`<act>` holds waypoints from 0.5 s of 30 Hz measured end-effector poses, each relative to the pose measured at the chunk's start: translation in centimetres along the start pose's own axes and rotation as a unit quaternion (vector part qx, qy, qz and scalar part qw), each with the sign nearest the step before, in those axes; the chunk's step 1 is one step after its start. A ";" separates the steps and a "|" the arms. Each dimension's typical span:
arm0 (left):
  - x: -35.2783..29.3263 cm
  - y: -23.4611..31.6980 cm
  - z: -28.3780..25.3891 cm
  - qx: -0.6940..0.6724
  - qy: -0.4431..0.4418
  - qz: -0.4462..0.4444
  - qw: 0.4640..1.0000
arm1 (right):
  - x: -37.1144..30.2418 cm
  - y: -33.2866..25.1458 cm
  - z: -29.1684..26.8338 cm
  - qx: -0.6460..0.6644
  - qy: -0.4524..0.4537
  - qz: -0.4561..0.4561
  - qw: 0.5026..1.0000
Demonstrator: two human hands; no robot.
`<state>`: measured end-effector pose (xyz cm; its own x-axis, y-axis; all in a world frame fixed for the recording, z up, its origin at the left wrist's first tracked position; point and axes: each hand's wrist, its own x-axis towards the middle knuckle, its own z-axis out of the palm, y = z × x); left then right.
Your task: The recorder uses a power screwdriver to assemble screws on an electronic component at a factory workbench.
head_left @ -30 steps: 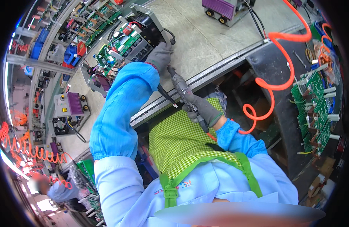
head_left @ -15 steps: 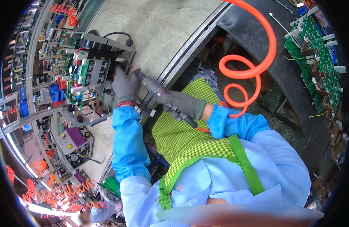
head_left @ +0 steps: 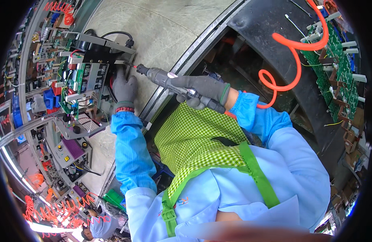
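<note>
My right hand (head_left: 200,90), in a grey glove, is closed around an air screwdriver (head_left: 161,79) with a red hose at its rear end. Its thin bit points left and meets, or nearly meets, the end of a metal bracket on an electronic assembly (head_left: 95,76). The assembly has a metal frame, green circuit boards and black parts. Just below the bit, my left hand (head_left: 125,89), also gloved, is at the assembly's near side beside black cables. Its fingers are curled, and the fingertips are partly hidden, so what they grip is unclear.
A coiled red air hose (head_left: 296,72) hangs on the right over a dark bench (head_left: 254,24). Green circuit boards (head_left: 339,72) stand at the far right. A control box with a purple panel (head_left: 73,148) sits lower left. A metal rail (head_left: 186,56) edges the pale worktop.
The screwdriver in my right hand has moved up, with its bit now at the bracket. My left hand has shifted slightly left and down. The red hose has swung right.
</note>
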<state>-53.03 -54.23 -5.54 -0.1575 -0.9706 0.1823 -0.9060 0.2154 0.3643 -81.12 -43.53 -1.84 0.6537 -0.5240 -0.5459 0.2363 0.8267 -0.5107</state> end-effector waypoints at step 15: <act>0.4 -0.1 1.5 0.057 -0.001 -0.033 0.998 | 2.4 4.1 3.9 -0.033 0.014 -0.072 0.997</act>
<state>-53.61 -54.78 -6.84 -0.0960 -0.9824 0.1600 -0.9531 0.1370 0.2697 -75.74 -40.62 -2.62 0.5964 -0.6423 -0.4813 0.2783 0.7280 -0.6266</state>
